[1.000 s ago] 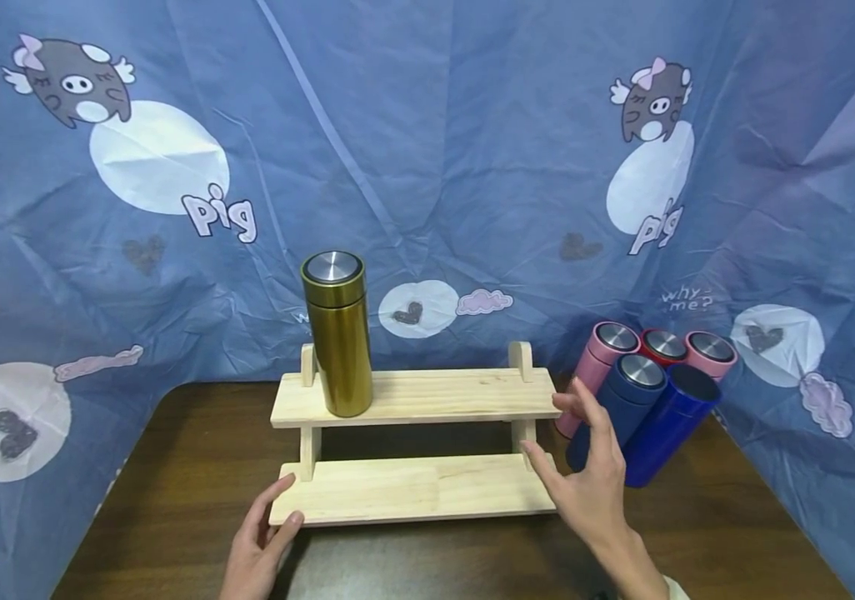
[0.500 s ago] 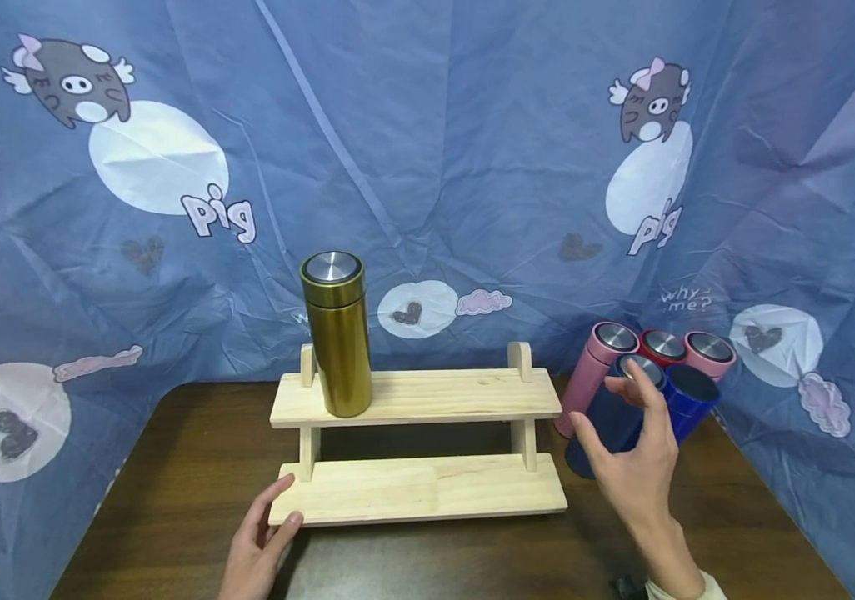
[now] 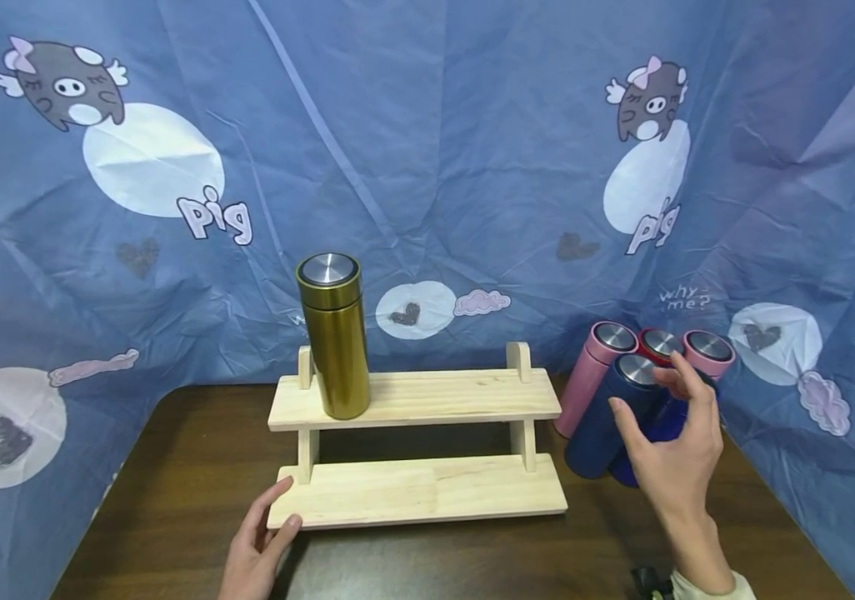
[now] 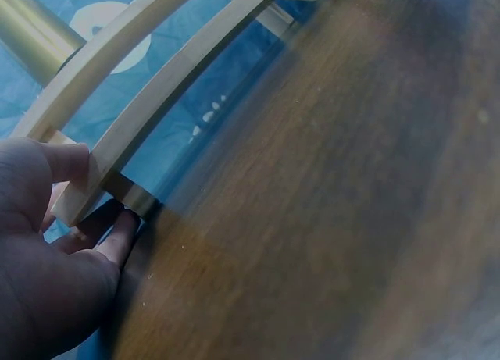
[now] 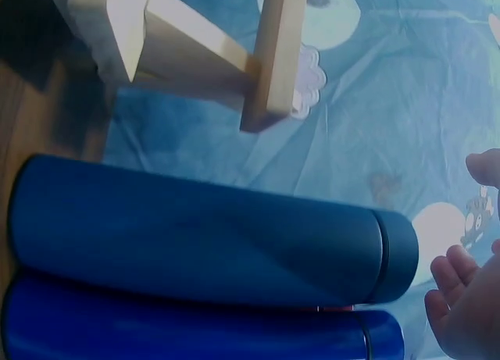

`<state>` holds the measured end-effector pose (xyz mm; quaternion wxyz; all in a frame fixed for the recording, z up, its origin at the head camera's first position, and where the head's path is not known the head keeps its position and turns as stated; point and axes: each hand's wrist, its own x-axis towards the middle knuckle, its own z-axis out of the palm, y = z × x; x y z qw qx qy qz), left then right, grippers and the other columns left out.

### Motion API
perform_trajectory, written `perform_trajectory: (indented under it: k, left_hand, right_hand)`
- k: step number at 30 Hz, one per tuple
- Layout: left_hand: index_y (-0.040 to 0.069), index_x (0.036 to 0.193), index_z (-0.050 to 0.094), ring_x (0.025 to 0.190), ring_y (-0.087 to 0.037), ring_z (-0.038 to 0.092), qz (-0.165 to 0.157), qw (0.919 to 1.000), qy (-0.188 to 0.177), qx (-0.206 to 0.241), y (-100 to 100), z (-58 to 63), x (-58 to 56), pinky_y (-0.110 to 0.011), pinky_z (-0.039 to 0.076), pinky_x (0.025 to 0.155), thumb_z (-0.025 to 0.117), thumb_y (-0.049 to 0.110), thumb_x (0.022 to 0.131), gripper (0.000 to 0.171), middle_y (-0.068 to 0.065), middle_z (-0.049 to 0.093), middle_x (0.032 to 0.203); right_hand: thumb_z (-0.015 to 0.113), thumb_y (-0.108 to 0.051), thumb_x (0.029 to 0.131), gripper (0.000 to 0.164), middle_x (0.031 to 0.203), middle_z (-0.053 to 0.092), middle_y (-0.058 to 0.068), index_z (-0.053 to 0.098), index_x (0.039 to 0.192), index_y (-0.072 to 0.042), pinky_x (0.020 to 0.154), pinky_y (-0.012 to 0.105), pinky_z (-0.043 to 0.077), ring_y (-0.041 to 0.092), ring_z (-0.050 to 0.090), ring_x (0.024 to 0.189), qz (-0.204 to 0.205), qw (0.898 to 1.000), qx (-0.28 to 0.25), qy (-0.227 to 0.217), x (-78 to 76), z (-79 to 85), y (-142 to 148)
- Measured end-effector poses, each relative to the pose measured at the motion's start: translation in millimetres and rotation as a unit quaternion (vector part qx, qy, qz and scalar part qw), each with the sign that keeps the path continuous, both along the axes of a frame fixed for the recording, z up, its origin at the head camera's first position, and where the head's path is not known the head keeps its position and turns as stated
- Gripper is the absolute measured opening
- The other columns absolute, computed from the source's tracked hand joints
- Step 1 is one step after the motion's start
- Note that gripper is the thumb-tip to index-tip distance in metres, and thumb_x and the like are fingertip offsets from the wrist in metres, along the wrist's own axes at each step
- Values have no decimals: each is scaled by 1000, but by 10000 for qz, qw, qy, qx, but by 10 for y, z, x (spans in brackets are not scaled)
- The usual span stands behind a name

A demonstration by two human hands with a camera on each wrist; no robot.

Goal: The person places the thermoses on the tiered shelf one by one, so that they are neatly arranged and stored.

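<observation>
The left hand [image 3: 255, 546] grips the lower left end of a two-tier wooden rack [image 3: 427, 492], its thumb and fingers closed about the board's edge. A gold bottle [image 3: 337, 354] stands at the left of the top tier. Right of the rack, five bottles cluster on a brown table [image 3: 165, 508]: a pink bottle [image 3: 591, 375] leftmost, a dark blue bottle [image 3: 603, 425] before it, a red bottle [image 3: 660, 343] and second pink bottle [image 3: 711, 358] behind. The right hand [image 3: 681, 467], thumb and fingers wide apart, partly hides the bright blue bottle [image 5: 195, 329], which is beside the dark blue one.
</observation>
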<state>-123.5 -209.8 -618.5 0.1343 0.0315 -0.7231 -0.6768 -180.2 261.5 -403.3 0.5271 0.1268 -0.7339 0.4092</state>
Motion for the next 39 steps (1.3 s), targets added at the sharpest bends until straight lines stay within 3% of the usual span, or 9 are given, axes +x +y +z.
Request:
perform_trajectory:
  k: [5,11,13,17,20,26,29,35,39]
  left_hand:
    - [8,155,60,120,11,58,76,9999,90,-53,87,212,87,-8,49,94,74,7,106,51,1,60,153]
    - [-6,155,54,118,14,57,100,9997,-151,-149,185,505,171,-7,48,95,72,4,107,52,33,56,138]
    - [-7,155,52,119,14,56,87,9997,-179,-151,183,506,165,-7,48,95,72,4,107,53,31,56,139]
    - [-2,156,55,121,12,58,83,9998,-115,-113,126,343,106,-8,49,96,73,5,106,54,9,58,150]
    - [6,157,58,122,10,59,80,9999,-53,-100,65,191,60,-9,49,97,73,5,106,52,4,58,153]
    - [3,157,57,119,7,61,-1,10000,87,-33,68,181,53,-9,50,95,73,6,107,53,-14,57,155]
    - [2,155,59,117,7,62,81,9999,100,-78,100,251,70,-9,51,93,73,3,106,51,-10,60,151]
    - [-3,155,56,117,9,59,74,10000,17,-59,147,391,118,-9,50,94,72,2,106,51,17,59,143]
    - [-4,155,55,116,10,58,65,9999,-23,-89,162,426,135,-8,49,94,71,2,107,52,9,59,148]
  right_hand:
    - [89,-7,80,70,118,66,37,66,144,7,109,20,42,0,58,121,-226,9997,-66,-32,-79,-59,181]
    - [90,-5,79,68,120,69,28,69,144,2,106,20,41,0,57,121,-489,9986,-175,-141,-180,-149,390]
    - [91,-7,79,68,120,71,13,71,143,0,107,20,40,0,56,122,-613,9977,-234,-165,-206,-182,452]
    - [89,-8,83,61,127,62,-19,73,141,-3,110,22,41,-1,55,125,-927,9945,-427,-211,-242,-241,561]
    - [87,-9,86,54,128,59,-28,75,139,-4,110,23,40,-3,54,126,-1199,9907,-603,-236,-268,-280,621]
    - [85,-11,88,49,128,56,-32,77,136,-4,109,24,39,-3,51,126,-1465,9853,-834,-269,-309,-364,707]
    - [85,-12,89,48,128,56,-31,77,135,-4,110,24,40,-3,51,128,-1480,9850,-842,-267,-339,-413,745]
    - [85,-11,88,46,128,55,-26,77,130,2,107,22,37,-4,50,126,-1450,9854,-866,-235,-414,-524,796]
    - [82,-10,88,44,128,55,-23,75,128,8,101,19,34,-7,47,122,-1326,9865,-916,-287,-420,-549,749]
